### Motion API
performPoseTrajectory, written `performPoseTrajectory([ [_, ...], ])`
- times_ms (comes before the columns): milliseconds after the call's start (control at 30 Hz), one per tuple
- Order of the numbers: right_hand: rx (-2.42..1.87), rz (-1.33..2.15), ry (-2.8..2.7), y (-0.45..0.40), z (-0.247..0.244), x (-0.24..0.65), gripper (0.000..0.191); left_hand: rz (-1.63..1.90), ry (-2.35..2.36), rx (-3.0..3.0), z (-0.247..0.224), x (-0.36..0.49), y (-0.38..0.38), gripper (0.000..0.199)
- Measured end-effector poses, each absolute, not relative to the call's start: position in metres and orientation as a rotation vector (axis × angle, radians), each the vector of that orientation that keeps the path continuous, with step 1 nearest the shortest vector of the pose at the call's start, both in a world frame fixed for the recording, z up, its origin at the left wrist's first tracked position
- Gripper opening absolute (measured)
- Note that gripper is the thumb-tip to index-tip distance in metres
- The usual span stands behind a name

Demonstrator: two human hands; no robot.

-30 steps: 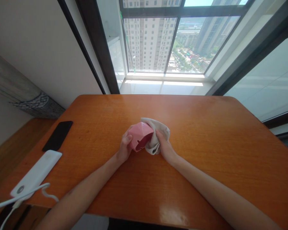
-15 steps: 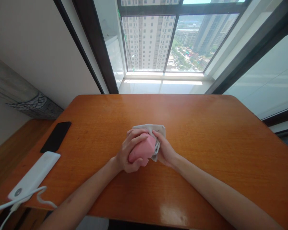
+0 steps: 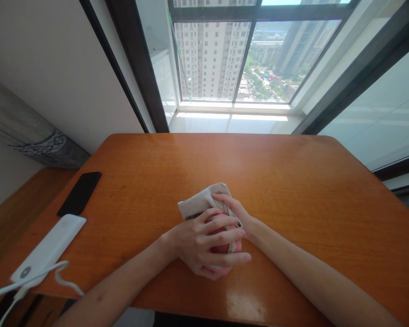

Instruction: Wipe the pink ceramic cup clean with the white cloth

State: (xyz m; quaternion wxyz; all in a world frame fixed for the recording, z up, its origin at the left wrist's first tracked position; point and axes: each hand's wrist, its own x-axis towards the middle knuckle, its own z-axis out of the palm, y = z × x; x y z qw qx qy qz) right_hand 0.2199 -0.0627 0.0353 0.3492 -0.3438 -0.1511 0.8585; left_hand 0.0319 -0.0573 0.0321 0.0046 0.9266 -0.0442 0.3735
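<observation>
A pink faceted plastic object (image 3: pixel 222 236) sits in the middle of the orange wooden table, mostly hidden by my hands and the cloth. An off-white cloth (image 3: pixel 202 202) wraps around its far side and bunches up on top. My left hand (image 3: pixel 204 243) clasps over the object from the near side, fingers spread across it. My right hand (image 3: pixel 232 210) presses the cloth against the object's far right side, its fingers reaching over the folded edge.
The table (image 3: pixel 276 181) spreads around my hands. A black smartphone (image 3: pixel 79 193) lies near its left edge, and a white oblong device (image 3: pixel 47 247) with a white cable (image 3: pixel 27 281) lies at the near left. A large window stands beyond the far edge.
The pink object and cloth have moved towards me and slightly right. The cloth now covers more of the object, and my left hand has shifted across its top.
</observation>
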Motion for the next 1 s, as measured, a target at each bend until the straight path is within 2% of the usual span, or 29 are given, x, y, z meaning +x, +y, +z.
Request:
performPoseTrajectory([
  [133,-0.849,2.363,-0.222,-0.062,0.039,0.221,0.034,1.35,-0.057,2.863,0.032,0.032,-0.057,0.041],
  [233,-0.782,2.311,-0.209,-0.062,0.038,0.215,0.03,1.557,0.112,2.658,0.028,0.027,-0.057,0.047],
  [367,-0.756,2.246,-0.3,-0.068,0.03,0.205,0.033,1.709,0.387,2.313,0.025,0.02,-0.058,0.069],
  [500,-0.791,2.211,-0.393,-0.074,0.026,0.2,0.028,1.866,0.555,2.043,0.028,0.018,-0.054,0.066],
  [633,-0.788,2.139,-0.397,-0.065,0.039,0.205,0.035,1.757,0.641,1.699,0.031,0.022,-0.054,0.058],
  [800,-0.675,1.966,-0.377,-0.052,0.056,0.212,0.046,1.606,0.544,1.673,0.029,0.027,-0.061,0.059],
  [1000,-0.792,2.054,-0.432,-0.073,0.043,0.197,0.034,1.703,0.667,1.334,0.034,0.025,-0.058,0.056],
])
